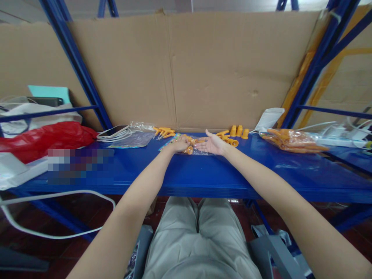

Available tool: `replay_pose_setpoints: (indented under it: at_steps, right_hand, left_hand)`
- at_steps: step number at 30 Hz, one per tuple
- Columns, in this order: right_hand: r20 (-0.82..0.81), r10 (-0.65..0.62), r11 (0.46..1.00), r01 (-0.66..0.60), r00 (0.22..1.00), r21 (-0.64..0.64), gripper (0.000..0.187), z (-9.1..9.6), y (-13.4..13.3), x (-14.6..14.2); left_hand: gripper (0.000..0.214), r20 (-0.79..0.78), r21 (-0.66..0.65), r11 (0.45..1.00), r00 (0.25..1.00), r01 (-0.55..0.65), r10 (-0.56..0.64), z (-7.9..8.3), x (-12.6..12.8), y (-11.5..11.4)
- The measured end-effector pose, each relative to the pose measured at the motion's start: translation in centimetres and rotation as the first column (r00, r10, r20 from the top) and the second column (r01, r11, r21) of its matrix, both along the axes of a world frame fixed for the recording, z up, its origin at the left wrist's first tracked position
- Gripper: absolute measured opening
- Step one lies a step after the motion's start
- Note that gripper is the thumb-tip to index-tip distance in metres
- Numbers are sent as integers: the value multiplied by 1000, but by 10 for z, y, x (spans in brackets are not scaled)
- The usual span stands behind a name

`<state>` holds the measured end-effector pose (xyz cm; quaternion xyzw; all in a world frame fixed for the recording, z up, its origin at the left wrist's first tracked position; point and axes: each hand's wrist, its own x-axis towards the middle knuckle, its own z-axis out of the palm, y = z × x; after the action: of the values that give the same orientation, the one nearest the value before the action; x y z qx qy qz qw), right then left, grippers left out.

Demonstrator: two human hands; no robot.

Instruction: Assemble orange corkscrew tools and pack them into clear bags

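Left hand [180, 144] gripping small orange piece [190, 150] on blue shelf [186, 174]; right hand [212, 144] lying open, palm up, just beside. Piece sitting between hands, nearer left; long axis too small to tell.

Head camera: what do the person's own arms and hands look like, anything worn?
Both arms are bare along their visible length, no sleeves in view. The left hand and right hand wear no gloves; no watch, bracelet or ring shows, though the fingers are too small to be sure.
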<state>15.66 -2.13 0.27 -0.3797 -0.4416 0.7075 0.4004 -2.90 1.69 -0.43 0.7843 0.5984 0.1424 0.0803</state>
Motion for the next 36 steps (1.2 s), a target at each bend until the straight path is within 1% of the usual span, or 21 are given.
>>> replay_pose_setpoints:
  at_steps: [3, 7, 11, 17, 24, 32, 36]
  right_hand:
    - [0, 22, 1000, -22, 1000, -7, 70, 2, -3, -2]
    - [6, 13, 1000, -13, 1000, -5, 72, 2, -4, -5]
    - [7, 28, 999, -28, 1000, 24, 72, 0, -4, -4]
    - [42, 66, 996, -68, 997, 61, 68, 0, -5, -3]
    - [60, 79, 993, -83, 995, 84, 72, 2, -7, -3]
    - [65, 102, 989, -108, 993, 105, 69, 2, -9, -4]
    - [95, 118, 987, -127, 988, 96, 69, 6, -5, 1]
  left_hand:
    - [20, -19, 28, 1000, 1000, 0, 0, -2, 1, 1]
    - [18, -27, 78, 997, 1000, -4, 7, -5, 2, 5]
    - [17, 11, 90, 995, 999, 43, -44, -4, 1, 7]
    - [28, 21, 78, 995, 998, 60, -62, 2, 2, 5]
    - [28, 18, 102, 995, 1000, 5, -7, 3, 4, 3]
    - [33, 3, 91, 996, 1000, 6, -6, 3, 6, -4]
    - [35, 5, 70, 998, 1000, -6, 6, 2, 6, -4]
